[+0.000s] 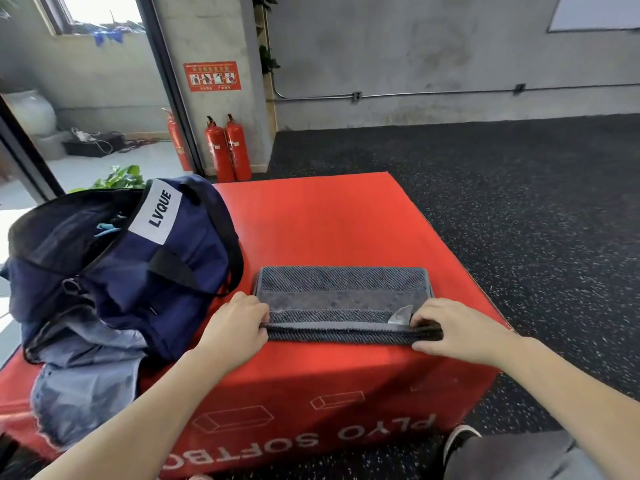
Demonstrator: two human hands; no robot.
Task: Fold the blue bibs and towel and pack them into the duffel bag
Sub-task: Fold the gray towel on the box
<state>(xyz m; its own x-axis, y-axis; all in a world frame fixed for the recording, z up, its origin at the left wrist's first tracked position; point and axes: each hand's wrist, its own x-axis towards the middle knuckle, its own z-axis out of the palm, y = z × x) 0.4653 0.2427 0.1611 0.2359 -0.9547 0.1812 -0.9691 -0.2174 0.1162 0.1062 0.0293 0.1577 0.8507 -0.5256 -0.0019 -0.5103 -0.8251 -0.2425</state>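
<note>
Then both hands were on the towel (343,296), which lay folded on the red box (329,220), near its front edge and just right of the bag (114,265). The left hand (235,323) gripped the towel's near left corner, fingers curled over the folded edge. The right hand (457,332) pinched the near right corner, thumb below and fingers on top, beside a small grey tag (401,315) that stuck up from the cloth. Between the two hands the near edge was doubled into a thick ridged roll, while the far part lay flat, with a plain band across its striped weave.

The bag, dark blue with a white label reading LVQUE, sat on the left part of the box with its top open and its black strap (232,237) looped down the side toward the towel, close to but apart from it. Something light blue (105,228) showed inside the opening; what it was could not be told. Pale blue cloth (83,382) spilled from under the bag and hung over the box's front left edge. Two red extinguishers (228,150) stood against the wall beyond the box, on the dark speckled floor (519,202). A shoe (460,438) showed at the lower right.
</note>
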